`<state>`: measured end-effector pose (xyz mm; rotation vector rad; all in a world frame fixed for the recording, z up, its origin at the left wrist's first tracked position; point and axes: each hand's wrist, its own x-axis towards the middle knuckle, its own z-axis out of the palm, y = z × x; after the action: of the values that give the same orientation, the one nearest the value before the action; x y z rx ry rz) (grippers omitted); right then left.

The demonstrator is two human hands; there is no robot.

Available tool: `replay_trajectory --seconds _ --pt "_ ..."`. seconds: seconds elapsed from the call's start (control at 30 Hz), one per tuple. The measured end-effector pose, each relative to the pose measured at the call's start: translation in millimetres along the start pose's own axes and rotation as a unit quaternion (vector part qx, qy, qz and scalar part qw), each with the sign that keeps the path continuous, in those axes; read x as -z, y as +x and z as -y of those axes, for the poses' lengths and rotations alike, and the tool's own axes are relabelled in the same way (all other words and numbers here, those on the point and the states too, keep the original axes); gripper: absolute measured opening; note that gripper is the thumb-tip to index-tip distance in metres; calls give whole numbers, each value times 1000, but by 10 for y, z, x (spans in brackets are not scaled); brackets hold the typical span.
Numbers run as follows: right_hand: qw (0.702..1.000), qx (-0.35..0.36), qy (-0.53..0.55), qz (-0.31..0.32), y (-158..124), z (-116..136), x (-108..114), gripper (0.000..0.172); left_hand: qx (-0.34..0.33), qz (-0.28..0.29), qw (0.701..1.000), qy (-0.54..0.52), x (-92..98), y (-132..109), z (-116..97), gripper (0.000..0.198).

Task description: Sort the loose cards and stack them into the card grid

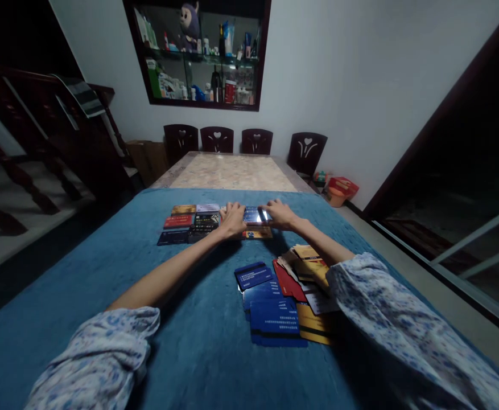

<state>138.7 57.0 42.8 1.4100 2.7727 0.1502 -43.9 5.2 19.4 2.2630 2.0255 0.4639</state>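
Note:
A shiny blue card [254, 215] lies in the right part of an arrangement of cards, with a bright reflection on its face. My left hand [232, 220] is at its left edge, fingers bent and thumb near the card. At the right edge, my right hand [280, 214] grips the same card between thumb and fingers. A gold card [258, 232] lies just below it. Left of my hands are a red card [178, 221], a black card [206, 220], a dark blue card [172, 237] and a gold card [184, 209]. My left hand hides part of the arrangement.
Nearer me, a loose pile holds blue cards [275, 322], a red card [289, 281] and yellow cards [311, 265], partly under my right sleeve. A blue cloth [181, 353] covers the near table; the marble top [232, 171] shows beyond. Chairs [256, 141] stand behind.

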Motion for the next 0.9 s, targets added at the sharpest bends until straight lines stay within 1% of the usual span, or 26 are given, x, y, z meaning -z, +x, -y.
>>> replay_trajectory --seconds 0.2,0.33,0.43,0.6,0.73,0.9 --pt "1000 -24 -4 13 229 -112 23 57 5 6 1000 6 -45 320 3 41" --pt "999 -39 -3 18 393 -189 -30 56 3 14 1000 25 -89 514 23 37" --pt "999 -45 -4 27 507 -241 -93 56 4 25 999 26 -129 639 52 38" --pt "998 -55 -5 41 657 -300 -183 55 8 44 998 33 -219 811 97 41" --pt "995 -70 -3 69 731 -329 -232 57 10 57 997 46 -296 919 109 44" --pt "995 -59 7 81 830 -389 -303 58 17 89 995 44 -337 1020 123 37"
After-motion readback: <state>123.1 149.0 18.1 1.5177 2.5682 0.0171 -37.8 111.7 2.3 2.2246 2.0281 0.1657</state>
